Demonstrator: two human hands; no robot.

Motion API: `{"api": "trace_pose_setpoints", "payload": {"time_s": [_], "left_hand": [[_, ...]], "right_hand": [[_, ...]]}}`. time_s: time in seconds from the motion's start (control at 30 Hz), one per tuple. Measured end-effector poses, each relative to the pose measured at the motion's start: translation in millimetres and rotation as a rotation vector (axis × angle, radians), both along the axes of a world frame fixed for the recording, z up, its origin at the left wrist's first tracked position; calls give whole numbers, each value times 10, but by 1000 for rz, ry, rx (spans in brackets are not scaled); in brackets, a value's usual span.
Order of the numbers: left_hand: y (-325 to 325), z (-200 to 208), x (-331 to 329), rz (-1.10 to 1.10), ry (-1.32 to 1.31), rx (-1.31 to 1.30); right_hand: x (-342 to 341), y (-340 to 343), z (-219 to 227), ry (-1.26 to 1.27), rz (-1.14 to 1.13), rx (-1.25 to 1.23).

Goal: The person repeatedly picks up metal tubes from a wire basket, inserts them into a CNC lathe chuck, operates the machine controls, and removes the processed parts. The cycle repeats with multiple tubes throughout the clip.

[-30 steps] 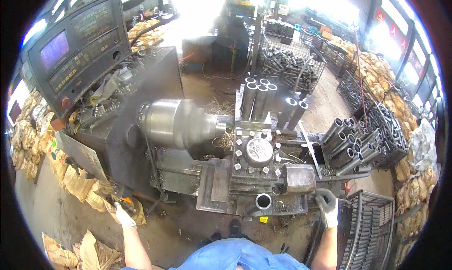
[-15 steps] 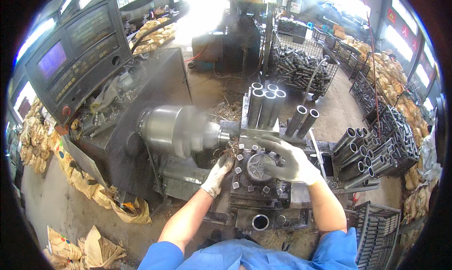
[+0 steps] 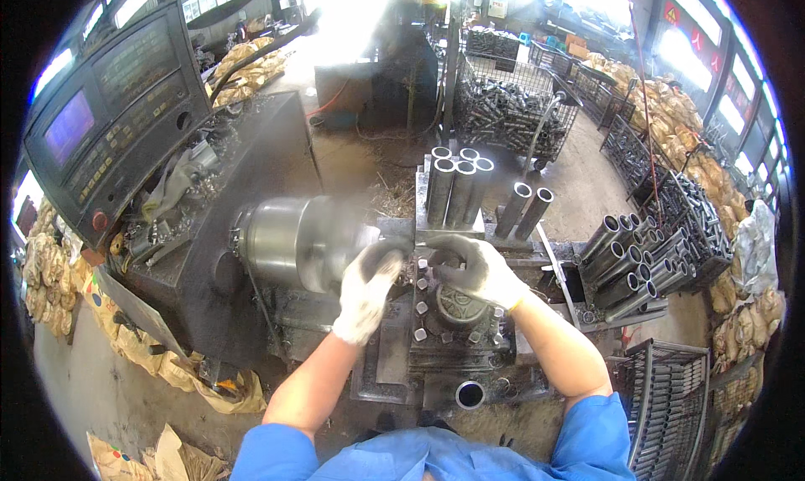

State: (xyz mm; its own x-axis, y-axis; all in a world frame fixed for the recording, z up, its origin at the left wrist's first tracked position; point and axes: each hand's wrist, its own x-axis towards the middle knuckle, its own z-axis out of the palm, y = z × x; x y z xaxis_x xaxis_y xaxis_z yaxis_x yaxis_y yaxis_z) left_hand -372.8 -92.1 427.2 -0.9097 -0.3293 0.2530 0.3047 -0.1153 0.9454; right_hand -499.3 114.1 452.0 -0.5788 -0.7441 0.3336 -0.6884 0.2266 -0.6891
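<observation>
My left hand point(image 3: 369, 290), in a white glove with dark-stained fingers, is closed just in front of the lathe chuck point(image 3: 289, 239). The chuck's front end is blurred, as if turning. My right hand point(image 3: 480, 271), gloved the same way, has curled fingers directed toward the left hand, above the tool turret point(image 3: 459, 305) with its square-headed bolts. The fingertips nearly meet; what lies in either hand is hidden by the gloves and blur. Behind my right hand, several steel tubes point(image 3: 464, 187) stand upright on a block, with two more tubes point(image 3: 513, 208) beside them.
Many tubes point(image 3: 625, 263) lean in a group at right, near a long caliper-like tool point(image 3: 555, 267). A control panel point(image 3: 109, 104) rises at left. Wire cages point(image 3: 513, 104) of metal parts stand behind, and a rack point(image 3: 667, 401) sits at lower right. Sacks point(image 3: 671, 137) line the right side.
My left hand has moved up to the front of the chuck. My right hand has gone from spread fingers to curled ones, closer to the left. The view has shifted slightly.
</observation>
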Motion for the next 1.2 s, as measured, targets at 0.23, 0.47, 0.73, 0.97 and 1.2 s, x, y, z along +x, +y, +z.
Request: {"api": "trace_pose_setpoints", "payload": {"time_s": [0.23, 0.47, 0.73, 0.97, 1.2], "left_hand": [[-132, -1260, 29, -75, -395, 643], [9, -1134, -503, -15, -212, 161], [15, 403, -719, -256, 109, -196], [-762, 707, -928, 304, -458, -809], [-521, 366, -14, 480, 279, -1408]], "right_hand": [[-239, -405, 217, -38, 85, 526], [-510, -590, 22, -252, -23, 171], [155, -247, 678, 213, -450, -333], [-930, -1361, 323, 415, -461, 232], [-1121, -1338, 127, 262, 203, 768]]}}
